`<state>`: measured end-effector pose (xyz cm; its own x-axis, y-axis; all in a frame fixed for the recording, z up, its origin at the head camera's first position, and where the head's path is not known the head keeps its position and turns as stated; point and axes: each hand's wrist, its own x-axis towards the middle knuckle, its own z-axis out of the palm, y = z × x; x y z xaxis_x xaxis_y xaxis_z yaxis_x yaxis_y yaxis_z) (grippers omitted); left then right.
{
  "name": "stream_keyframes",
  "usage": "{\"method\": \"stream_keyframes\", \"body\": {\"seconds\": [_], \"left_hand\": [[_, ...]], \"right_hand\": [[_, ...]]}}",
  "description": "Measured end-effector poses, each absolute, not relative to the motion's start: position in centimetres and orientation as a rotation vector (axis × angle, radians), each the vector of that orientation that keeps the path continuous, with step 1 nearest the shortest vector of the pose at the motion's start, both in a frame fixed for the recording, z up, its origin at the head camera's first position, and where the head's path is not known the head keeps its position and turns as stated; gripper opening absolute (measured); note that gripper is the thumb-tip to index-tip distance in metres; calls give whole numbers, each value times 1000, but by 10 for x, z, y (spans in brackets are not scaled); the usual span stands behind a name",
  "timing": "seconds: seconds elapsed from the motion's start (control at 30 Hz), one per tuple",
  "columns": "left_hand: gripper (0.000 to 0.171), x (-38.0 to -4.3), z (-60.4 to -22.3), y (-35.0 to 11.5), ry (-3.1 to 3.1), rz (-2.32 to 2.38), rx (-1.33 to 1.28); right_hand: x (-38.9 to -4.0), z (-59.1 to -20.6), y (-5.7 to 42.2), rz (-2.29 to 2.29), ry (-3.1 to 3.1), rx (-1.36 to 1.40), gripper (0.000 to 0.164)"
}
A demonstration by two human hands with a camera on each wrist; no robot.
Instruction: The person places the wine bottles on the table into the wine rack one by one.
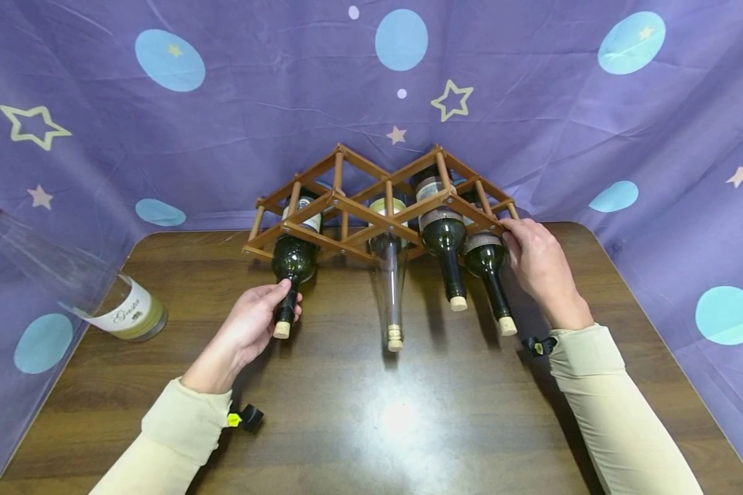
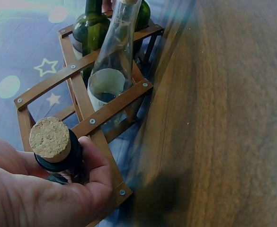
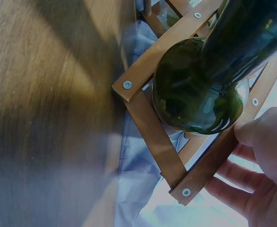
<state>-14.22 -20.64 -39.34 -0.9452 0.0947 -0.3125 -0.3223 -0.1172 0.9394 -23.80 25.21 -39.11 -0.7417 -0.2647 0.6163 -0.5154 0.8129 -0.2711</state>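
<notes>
A wooden wine rack [image 1: 391,225] of crossed slats stands at the back of the table with several corked bottles lying in it, necks toward me. My left hand [image 1: 248,326] grips the neck of the leftmost dark green bottle [image 1: 294,258]; its cork [image 2: 50,138] sticks out above the fingers in the left wrist view. At the rack's right end, my right hand [image 1: 541,265] holds the lower slat [image 3: 209,165], thumb in front and fingers behind. Beside that hand lies another green bottle [image 1: 486,258]. The far ends of the bottles are partly hidden by the slats.
A clear bottle [image 1: 391,282] lies mid-rack, and a green bottle [image 1: 444,237] rests in a higher compartment to its right. Another clear bottle with a white label [image 1: 126,313] stands on the table at the left. A purple curtain [image 1: 285,75] hangs behind the table [image 1: 347,426].
</notes>
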Motion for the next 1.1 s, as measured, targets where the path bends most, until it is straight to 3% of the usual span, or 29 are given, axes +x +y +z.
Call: {"method": "stream_keyframes", "body": {"seconds": [0.7, 1.1], "left_hand": [[45, -144, -393, -209, 1805, 2165, -258], [47, -141, -391, -213, 2045, 2015, -257]], "right_hand": [[-235, -390, 253, 583, -2457, 557, 23], [-233, -389, 253, 585, -2451, 573, 31]]}}
